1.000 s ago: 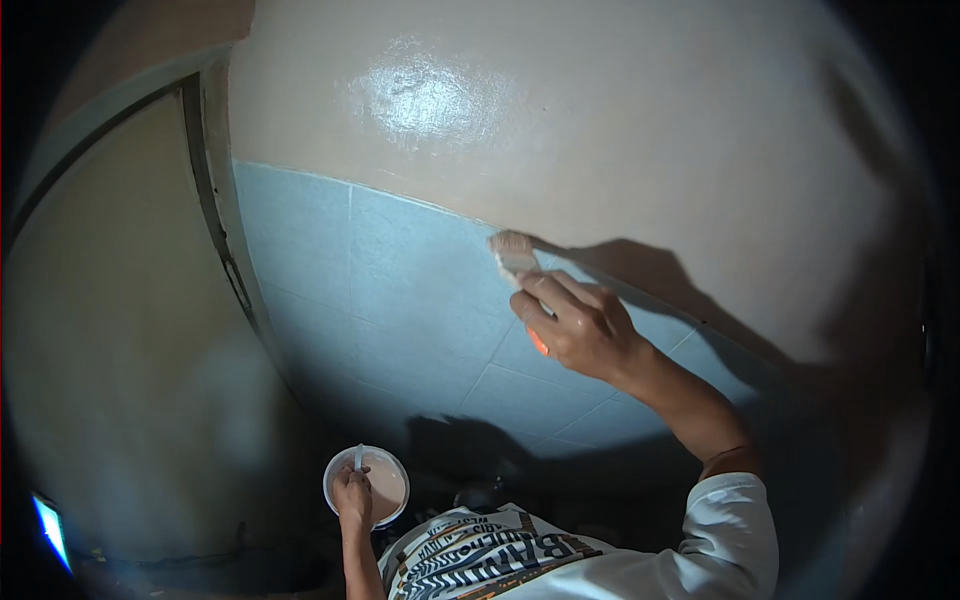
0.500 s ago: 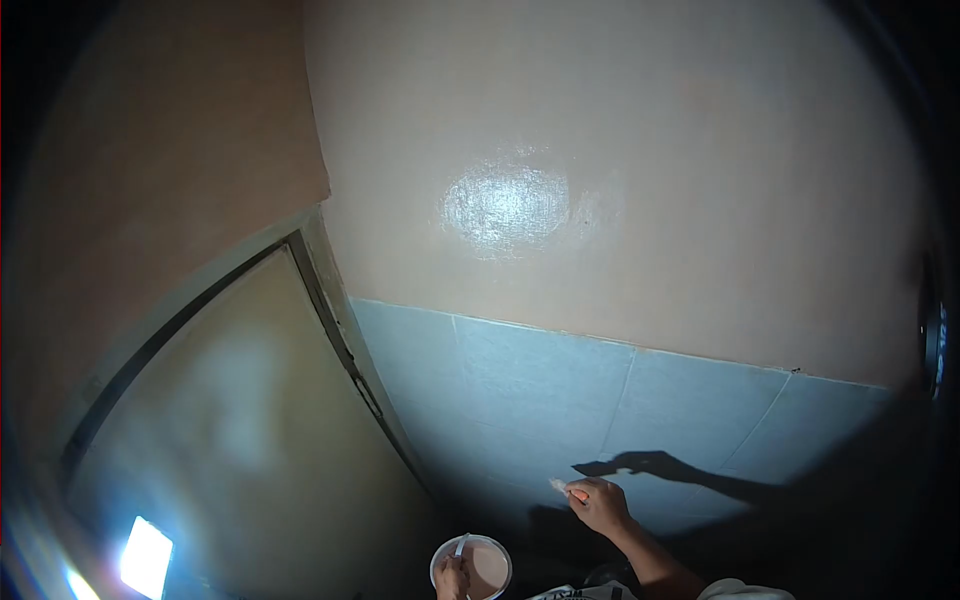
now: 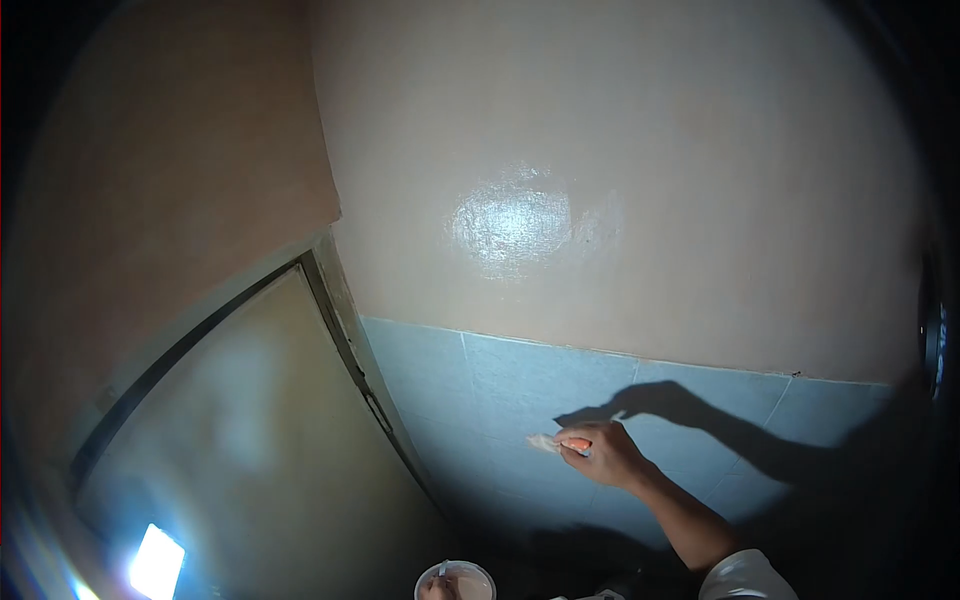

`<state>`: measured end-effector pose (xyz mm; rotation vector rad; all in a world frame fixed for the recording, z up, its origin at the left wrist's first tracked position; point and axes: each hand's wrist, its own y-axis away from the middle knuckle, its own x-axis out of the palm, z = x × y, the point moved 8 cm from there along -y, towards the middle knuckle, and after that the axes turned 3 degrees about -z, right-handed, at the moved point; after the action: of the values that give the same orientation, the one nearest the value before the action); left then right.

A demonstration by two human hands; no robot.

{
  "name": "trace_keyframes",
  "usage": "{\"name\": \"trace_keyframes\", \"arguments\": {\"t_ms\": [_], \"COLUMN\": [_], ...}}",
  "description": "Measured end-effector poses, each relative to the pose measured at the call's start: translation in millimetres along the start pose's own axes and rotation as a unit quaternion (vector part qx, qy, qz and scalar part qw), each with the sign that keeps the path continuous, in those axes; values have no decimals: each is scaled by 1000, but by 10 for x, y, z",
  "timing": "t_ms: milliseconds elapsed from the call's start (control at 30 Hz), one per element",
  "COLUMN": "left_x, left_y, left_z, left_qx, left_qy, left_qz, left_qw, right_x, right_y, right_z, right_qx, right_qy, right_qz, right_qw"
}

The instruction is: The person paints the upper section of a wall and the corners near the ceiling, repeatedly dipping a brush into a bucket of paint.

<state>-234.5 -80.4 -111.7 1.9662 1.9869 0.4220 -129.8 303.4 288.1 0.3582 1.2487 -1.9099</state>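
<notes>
My right hand (image 3: 605, 457) is closed around the orange handle of a paintbrush (image 3: 543, 443). Its pale bristles point left, in front of the grey-blue wall tiles (image 3: 540, 375). A dark shadow of the hand and brush falls on the tiles just above. At the bottom edge, my left hand (image 3: 437, 588) grips a white bucket (image 3: 491, 580) at its near left side, partly cut off by the frame. Pinkish-beige paint (image 3: 474, 587) shows inside the bucket.
Above the tiles, the beige wall (image 3: 720, 200) has a shiny, wet-looking patch (image 3: 510, 225). A door (image 3: 260, 420) in a worn frame (image 3: 345, 310) stands at the left. A bright lamp (image 3: 157, 563) shines at lower left. A dark round object (image 3: 932, 325) sits at the right edge.
My right hand has risen with the paintbrush, up and slightly left over the tiles. The bucket and my left hand sit lower and further left in view. The view has tilted up slightly.
</notes>
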Motion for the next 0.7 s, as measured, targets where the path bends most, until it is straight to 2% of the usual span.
{"name": "trace_keyframes", "arguments": {"t_ms": [167, 200, 233, 300, 333, 367, 400, 433, 467, 500, 533, 567, 600, 700], "left_x": [59, 40, 28, 55, 67, 62, 62, 106, 133, 185, 233, 267, 321, 441], "left_y": [182, 161, 109, 132, 123, 98, 90, 172, 235, 303, 350, 374, 392, 405], "left_z": [-274, -229, -175, -188, -162, -128, -112, -221, -313, -417, -494, -537, -570, -602], "left_qx": [-8, -16, -24, -19, -26, -33, -40, -43, -45, -45, -45, -52, -59, -68], "left_qy": [0, 9, 18, 30, 42, 52, 62, 71, 60, 49, 38, 42, 49, 52], "left_qz": [19, 20, 22, 15, 9, 2, -5, 16, 33, 50, 67, 71, 74, 73], "left_qw": [1000, 1000, 999, 999, 999, 998, 997, 996, 997, 996, 996, 995, 994, 994], "right_x": [-1042, -1110, -1196, -1349, -1427, -1546, -1698, -1877, -2083, -2264, -2475, -2556, -2654, -2552], "right_y": [-1167, -1390, -1562, -1834, -1998, -2133, -2284, -2417, -2590, -2699, -2848, -2747, -2863, -2988], "right_z": [986, 995, 1095, 1328, 1326, 1421, 1528, 1690, 1781, 1975, 2148, 2532, 2635, 2639], "right_qx": [-151, -111, -145, -67, -101, -82, -129, -101, -146, -142, -221, -153, -233, -294], "right_qy": [72, 101, 106, 185, 200, 247, 263, 296, 257, 266, 277, 320, 337, 463], "right_qz": [-53, -23, -30, 10, -6, -13, -47, -68, -109, -155, -191, -221, -264, -249], "right_qw": [984, 988, 983, 980, 974, 966, 955, 947, 949, 941, 915, 908, 873, 798]}}
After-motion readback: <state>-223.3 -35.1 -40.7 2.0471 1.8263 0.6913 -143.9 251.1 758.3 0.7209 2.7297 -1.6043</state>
